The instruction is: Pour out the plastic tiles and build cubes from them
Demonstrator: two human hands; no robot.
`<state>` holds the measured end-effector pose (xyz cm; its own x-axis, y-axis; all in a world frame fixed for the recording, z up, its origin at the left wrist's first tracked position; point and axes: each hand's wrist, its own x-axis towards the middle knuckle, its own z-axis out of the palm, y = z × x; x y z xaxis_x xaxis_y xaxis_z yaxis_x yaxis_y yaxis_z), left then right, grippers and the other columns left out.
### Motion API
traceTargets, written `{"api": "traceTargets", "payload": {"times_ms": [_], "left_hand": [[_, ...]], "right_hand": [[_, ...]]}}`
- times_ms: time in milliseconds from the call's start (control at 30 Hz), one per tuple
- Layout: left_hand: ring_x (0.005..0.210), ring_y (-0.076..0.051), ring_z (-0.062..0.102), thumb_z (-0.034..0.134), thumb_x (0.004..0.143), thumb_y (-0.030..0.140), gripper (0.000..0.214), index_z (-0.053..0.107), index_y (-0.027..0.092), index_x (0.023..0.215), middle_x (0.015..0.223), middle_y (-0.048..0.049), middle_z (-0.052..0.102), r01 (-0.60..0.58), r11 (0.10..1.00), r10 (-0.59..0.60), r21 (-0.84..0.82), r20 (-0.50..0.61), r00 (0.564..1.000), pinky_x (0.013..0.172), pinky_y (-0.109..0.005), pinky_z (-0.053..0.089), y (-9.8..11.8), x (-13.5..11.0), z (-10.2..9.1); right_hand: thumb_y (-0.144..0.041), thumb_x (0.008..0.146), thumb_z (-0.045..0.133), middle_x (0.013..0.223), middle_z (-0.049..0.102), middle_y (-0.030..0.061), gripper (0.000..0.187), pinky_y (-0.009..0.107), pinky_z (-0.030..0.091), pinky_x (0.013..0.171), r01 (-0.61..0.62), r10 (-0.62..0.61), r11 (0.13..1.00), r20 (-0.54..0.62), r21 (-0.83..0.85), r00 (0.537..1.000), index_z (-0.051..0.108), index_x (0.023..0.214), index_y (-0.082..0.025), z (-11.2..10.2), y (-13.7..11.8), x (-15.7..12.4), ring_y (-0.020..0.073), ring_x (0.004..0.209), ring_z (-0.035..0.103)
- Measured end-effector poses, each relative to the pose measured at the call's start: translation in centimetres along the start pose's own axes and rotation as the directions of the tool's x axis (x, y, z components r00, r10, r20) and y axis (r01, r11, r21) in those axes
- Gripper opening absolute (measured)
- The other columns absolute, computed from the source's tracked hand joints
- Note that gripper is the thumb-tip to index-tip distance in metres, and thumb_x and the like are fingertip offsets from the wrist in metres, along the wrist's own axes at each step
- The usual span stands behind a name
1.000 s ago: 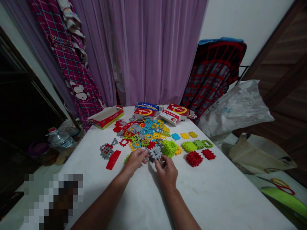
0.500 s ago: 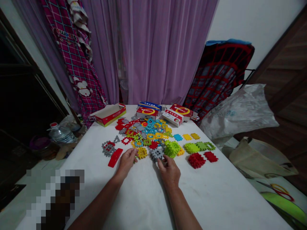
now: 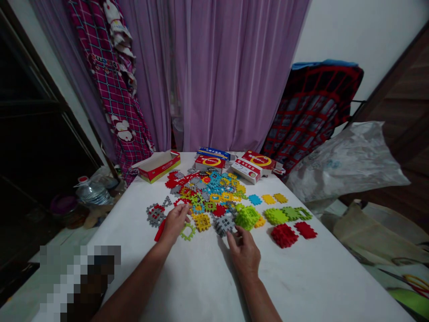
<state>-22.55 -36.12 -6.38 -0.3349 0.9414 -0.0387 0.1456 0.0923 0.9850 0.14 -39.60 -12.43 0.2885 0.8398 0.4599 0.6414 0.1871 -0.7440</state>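
Observation:
My left hand (image 3: 177, 222) reaches over the near left side of a pile of toothed plastic building pieces (image 3: 201, 185), fingers stretched toward a red frame piece (image 3: 180, 202). Just right of it lie a lime green frame (image 3: 187, 232) and a yellow square block (image 3: 202, 222). Partly under that hand is a flat red strip (image 3: 160, 231). My right hand (image 3: 245, 250) has thumb and fingers apart at the near edge of a grey block (image 3: 224, 226); whether they touch it, I cannot tell. A lime green block (image 3: 247, 218) sits beyond those fingers.
Small cartons stand along the back: an open red-and-green box (image 3: 159, 167), a blue box (image 3: 214, 153) and several red ones. To the right are a red block (image 3: 283, 235), a flat red piece (image 3: 306, 230) and green pieces (image 3: 288, 214). A grey-and-red piece (image 3: 156, 215) lies left.
My left hand has moved left and away from me, and the lime green frame under its fingers is now uncovered on the table. My right hand stays by the grey block. The view has shifted slightly.

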Motion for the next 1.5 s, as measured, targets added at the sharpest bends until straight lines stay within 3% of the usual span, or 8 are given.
{"api": "traceTargets", "payload": {"times_ms": [167,333,500,700,1000,1067,1233,1500], "left_hand": [[0.070,-0.016,0.064,0.062,0.076,0.043,0.028,0.071,0.019,0.086,0.078,-0.0023,0.071,-0.160,0.942,0.169,0.296,-0.003,0.986,0.062,-0.024,0.046,1.5,6.6,0.1],[0.093,-0.021,0.065,0.055,0.084,0.028,0.025,0.073,0.029,0.101,0.102,-0.0003,0.075,-0.157,0.641,0.214,0.751,0.021,0.977,0.072,-0.028,0.046,2.6,13.3,-0.2],[0.095,-0.021,0.066,0.059,0.080,0.021,0.026,0.076,0.030,0.098,0.103,-0.0002,0.075,-0.195,0.515,0.161,0.835,0.129,0.979,0.078,-0.029,0.047,1.5,16.5,-2.2],[0.112,-0.022,0.060,0.065,0.077,0.023,0.030,0.074,0.033,0.105,0.113,-0.0015,0.072,-0.400,0.378,0.162,0.835,0.366,0.916,0.098,-0.031,0.043,0.5,16.0,-1.4],[0.116,-0.029,0.056,0.057,0.084,0.022,0.033,0.067,0.020,0.115,0.123,-0.0122,0.064,-0.298,0.300,0.196,0.906,0.247,0.949,0.098,-0.040,0.041,1.7,14.8,-0.7],[0.121,-0.028,0.053,0.056,0.086,0.026,0.035,0.065,0.023,0.120,0.131,-0.0094,0.061,-0.429,0.344,0.255,0.835,0.357,0.899,0.103,-0.041,0.038,2.2,13.8,0.2],[0.120,-0.027,0.053,0.065,0.083,0.036,0.018,0.074,0.029,0.096,0.116,-0.0027,0.071,-0.756,0.347,0.288,0.555,0.705,0.649,0.107,-0.043,0.029,2.5,11.5,2.5],[0.111,-0.025,0.057,0.057,0.077,0.013,0.020,0.073,0.024,0.081,0.108,-0.0040,0.072,-0.670,0.212,0.173,0.711,0.647,0.742,0.100,-0.041,0.034,3.6,11.6,1.3]], "right_hand": [[-0.045,0.089,0.052,0.078,0.070,0.0051,0.032,0.025,0.050,0.063,0.088,-0.084,0.986,-0.031,0.140,0.996,0.069,0.091,-0.018,-0.5,-0.3,0.1,0.0157,0.067,0.064],[-0.037,0.090,0.053,0.080,0.072,0.0055,0.024,0.026,0.053,0.066,0.145,-0.138,0.968,-0.047,0.207,0.989,0.069,0.087,-0.021,-0.8,-0.2,0.3,0.0170,0.073,0.068],[-0.032,0.089,0.056,0.080,0.071,0.0040,0.017,0.023,0.053,0.065,0.172,-0.168,0.953,-0.038,0.248,0.985,0.070,0.089,-0.022,-1.0,-0.3,0.4,0.0158,0.072,0.068],[-0.034,0.089,0.056,0.078,0.071,0.0045,0.019,0.024,0.053,0.062,0.152,-0.158,0.955,0.003,0.256,0.987,0.070,0.087,-0.022,-1.1,-0.7,0.4,0.0164,0.069,0.067],[-0.039,0.088,0.056,0.080,0.072,0.0056,0.022,0.026,0.054,0.064,0.106,-0.114,0.960,0.015,0.258,0.993,0.071,0.086,-0.022,-1.2,-0.5,0.4,0.0179,0.071,0.068],[-0.039,0.089,0.056,0.080,0.072,0.0058,0.023,0.026,0.054,0.064,0.101,-0.110,0.959,0.021,0.265,0.994,0.071,0.087,-0.022,-1.1,-0.5,0.4,0.0178,0.071,0.067],[-0.033,0.089,0.056,0.080,0.072,0.0046,0.018,0.024,0.054,0.064,0.136,-0.145,0.955,0.015,0.263,0.989,0.070,0.088,-0.022,-1.1,-0.5,0.4,0.0164,0.072,0.068],[-0.031,0.088,0.057,0.079,0.071,0.0037,0.016,0.023,0.053,0.065,0.141,-0.150,0.949,0.012,0.284,0.989,0.070,0.087,-0.021,-1.4,-1.0,0.6,0.0157,0.071,0.067]]}}
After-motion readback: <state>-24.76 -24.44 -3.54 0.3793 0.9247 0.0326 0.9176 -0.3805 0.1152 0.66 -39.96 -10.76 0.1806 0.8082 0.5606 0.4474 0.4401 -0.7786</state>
